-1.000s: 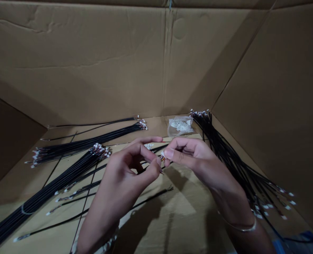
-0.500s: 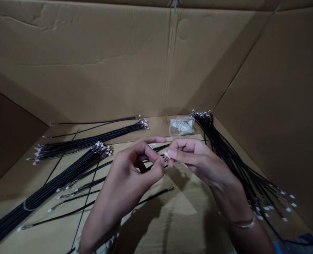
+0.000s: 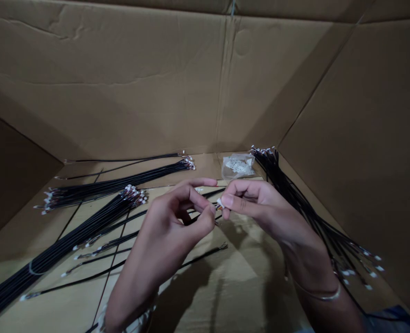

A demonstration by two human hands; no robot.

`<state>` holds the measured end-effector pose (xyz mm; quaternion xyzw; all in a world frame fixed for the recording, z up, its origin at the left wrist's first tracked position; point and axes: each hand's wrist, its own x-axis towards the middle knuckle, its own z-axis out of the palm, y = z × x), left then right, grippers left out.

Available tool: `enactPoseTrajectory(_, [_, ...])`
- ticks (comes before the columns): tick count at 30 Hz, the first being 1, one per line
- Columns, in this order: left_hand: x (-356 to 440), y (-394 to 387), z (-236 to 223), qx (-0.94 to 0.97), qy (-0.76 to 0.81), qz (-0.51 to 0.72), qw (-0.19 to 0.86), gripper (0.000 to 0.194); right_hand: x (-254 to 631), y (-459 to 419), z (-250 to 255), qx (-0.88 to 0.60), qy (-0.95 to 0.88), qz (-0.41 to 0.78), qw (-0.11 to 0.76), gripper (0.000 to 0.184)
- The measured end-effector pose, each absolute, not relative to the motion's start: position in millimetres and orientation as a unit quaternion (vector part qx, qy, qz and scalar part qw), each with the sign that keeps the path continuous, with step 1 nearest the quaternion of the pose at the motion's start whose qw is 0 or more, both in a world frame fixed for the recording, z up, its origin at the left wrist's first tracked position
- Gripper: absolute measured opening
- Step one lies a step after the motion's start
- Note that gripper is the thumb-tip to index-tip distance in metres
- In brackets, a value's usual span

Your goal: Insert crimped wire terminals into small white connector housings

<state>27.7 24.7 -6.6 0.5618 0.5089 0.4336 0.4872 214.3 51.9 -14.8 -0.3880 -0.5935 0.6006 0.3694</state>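
Between the thumb and fingers of my right hand point(image 3: 256, 203) is pinched a small white connector point(image 3: 220, 202). Thin coloured wires point(image 3: 218, 208) run from it toward my left hand point(image 3: 180, 217), whose thumb and index finger are pressed together on the wires. The cable behind those wires is mostly hidden by my left hand. Below the hands, a black cable point(image 3: 205, 255) with a bare, frayed wire end lies on the cardboard. Several single cables point(image 3: 100, 273) with white connectors at their left ends pass under my left forearm.
A tied bundle of black cables point(image 3: 69, 249) lies at left, with another bundle point(image 3: 121, 180) behind it. At the back sits a clear bag of white connectors point(image 3: 238, 165). A loose cable bundle point(image 3: 295, 199) stretches along the right. Cardboard walls point(image 3: 138, 83) rise around the surface.
My right wrist has turned slightly and shifted a little to the right, with the connector still pinched. My left hand has hardly moved. The view has shifted slightly.
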Motion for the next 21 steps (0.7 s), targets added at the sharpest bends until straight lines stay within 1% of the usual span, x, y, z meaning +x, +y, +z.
enactPoseTrajectory(4, [27.4, 23.1, -6.3, 0.556, 0.506, 0.437, 0.494, 0.015, 214.2, 52.7, -18.8, -0.378, -0.581, 0.616, 0.374, 0.029])
enactPoseTrajectory(16, [25.4, 21.7, -6.0, 0.559, 0.491, 0.445, 0.498, 0.017, 211.5, 50.7, -17.6, -0.375, -0.562, 0.635, 0.376, 0.026])
enactPoseTrajectory(21, [24.5, 22.1, -5.6, 0.559, 0.488, 0.437, 0.508, 0.015, 211.7, 50.6, -19.5, -0.360, -0.560, 0.645, 0.374, 0.027])
